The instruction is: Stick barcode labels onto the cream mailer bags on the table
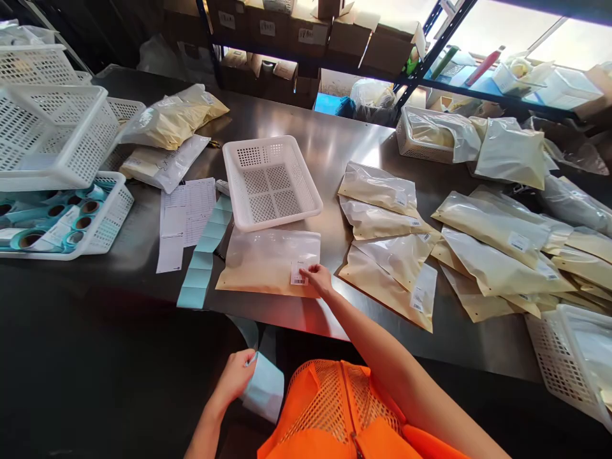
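My left hand (238, 375), low in front of the table edge, is closed on a pale blue strip of label backing paper (266, 387) that hangs down. My right hand (317, 279) reaches over the table, its thumb and fingertips closed at the edge of a white barcode label (299, 273). That label lies against the lower right part of a flat plastic bag (258, 258), frosted above and cream below. Just behind the bag stands a white perforated basket (306, 203), touching or overlapping its top edge.
A blue label strip (199, 258) and printed sheets (198, 205) lie left of the bag. Label rolls fill a white basket (108, 220) farther left. Labelled bags (382, 220) are stacked to the right, with more bags (502, 255) beyond. Shelves with cardboard boxes (306, 35) stand behind.
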`<act>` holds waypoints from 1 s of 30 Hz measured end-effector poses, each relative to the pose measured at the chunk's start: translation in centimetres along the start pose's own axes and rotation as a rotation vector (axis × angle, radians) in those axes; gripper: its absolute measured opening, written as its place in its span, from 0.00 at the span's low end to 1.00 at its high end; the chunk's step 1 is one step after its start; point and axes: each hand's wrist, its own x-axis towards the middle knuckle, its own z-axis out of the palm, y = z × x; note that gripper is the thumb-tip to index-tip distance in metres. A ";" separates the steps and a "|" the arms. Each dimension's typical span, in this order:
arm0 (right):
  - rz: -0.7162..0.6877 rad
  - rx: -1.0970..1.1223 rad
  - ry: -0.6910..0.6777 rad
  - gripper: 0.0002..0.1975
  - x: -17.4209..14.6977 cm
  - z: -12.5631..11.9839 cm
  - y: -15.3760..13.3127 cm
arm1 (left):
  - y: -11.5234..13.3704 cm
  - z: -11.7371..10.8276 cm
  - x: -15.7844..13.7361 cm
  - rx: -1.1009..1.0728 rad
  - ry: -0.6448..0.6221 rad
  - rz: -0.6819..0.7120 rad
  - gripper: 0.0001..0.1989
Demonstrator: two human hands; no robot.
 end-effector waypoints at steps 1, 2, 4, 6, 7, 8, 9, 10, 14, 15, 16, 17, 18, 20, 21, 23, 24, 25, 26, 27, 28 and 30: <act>0.003 -0.040 0.024 0.18 0.1 0.1 0.0 | -0.1 0.2 0.0 -0.007 0.000 -0.001 0.14; 0.007 -0.091 0.043 0.19 0.1 0.1 -0.1 | -0.2 0.4 -0.1 -0.013 -0.001 -0.003 0.14; 0.007 -0.246 0.078 0.22 0.0 -0.3 -0.3 | -0.3 0.4 -0.1 -0.016 0.000 -0.007 0.14; -0.008 -0.442 0.126 0.29 -0.4 -0.8 -0.5 | -0.4 0.4 -0.1 -0.007 0.008 -0.012 0.14; -0.044 -0.536 0.165 0.31 -0.6 -1.1 -0.5 | -0.4 0.3 0.0 -0.001 0.012 -0.014 0.14; -0.114 -0.615 0.210 0.31 -0.8 -1.3 -0.5 | -0.5 0.2 0.1 0.005 0.015 -0.015 0.14; -0.218 -0.671 0.253 0.29 -1.0 -1.4 -0.4 | -0.5 0.2 0.3 0.011 0.018 -0.014 0.14; -0.351 -0.721 0.287 0.25 -1.1 -1.4 -0.2 | -0.5 0.1 0.5 0.016 0.020 -0.010 0.14; -0.758 -0.878 0.240 0.20 -1.5 -0.2 0.6 | 0.0 0.0 1.1 0.028 0.024 0.010 0.14; -0.762 -0.901 0.218 0.22 -1.5 0.3 0.8 | 0.3 0.0 1.2 0.028 0.020 0.015 0.14; -0.744 -0.918 0.198 0.25 -1.6 0.7 0.9 | 0.6 0.0 1.3 0.026 0.019 0.021 0.15; -0.716 -0.931 0.178 0.28 -1.6 1.1 1.1 | 1.0 0.0 1.3 0.025 0.019 0.025 0.15; -0.689 -0.941 0.153 0.31 -1.6 1.4 1.3 | 1.4 0.0 1.3 0.024 0.024 0.027 0.15; -0.641 -0.959 0.088 0.37 -1.7 1.8 1.6 | 2.2 0.0 1.2 0.029 0.039 0.026 0.16; -0.620 -0.968 0.047 0.40 -1.7 1.8 1.8 | 2.5 0.1 1.1 0.032 0.045 0.027 0.16; -0.581 -0.977 -0.047 0.46 -1.9 1.3 2.2 | 3.1 0.4 0.9 0.048 0.050 0.039 0.16; -0.568 -0.974 -0.093 0.50 -2.0 0.8 2.4 | 3.3 0.6 0.8 0.060 0.051 0.049 0.16; -0.560 -0.964 -0.134 0.53 -2.1 0.2 2.6 | 3.3 0.9 0.7 0.074 0.049 0.059 0.16; -0.559 -0.948 -0.170 0.55 -2.3 -0.6 2.8 | 3.4 1.2 0.8 0.089 0.048 0.073 0.17; -0.568 -0.925 -0.199 0.57 -2.5 -1.5 3.0 | 3.4 1.5 0.9 0.108 0.047 0.086 0.17; -0.586 -0.896 -0.226 0.57 -2.7 -2.5 3.2 | 3.4 1.9 1.1 0.127 0.044 0.100 0.17; -0.642 -0.823 -0.293 0.54 -3.2 -5.0 3.4 | 3.6 2.7 1.9 0.191 0.046 0.144 0.19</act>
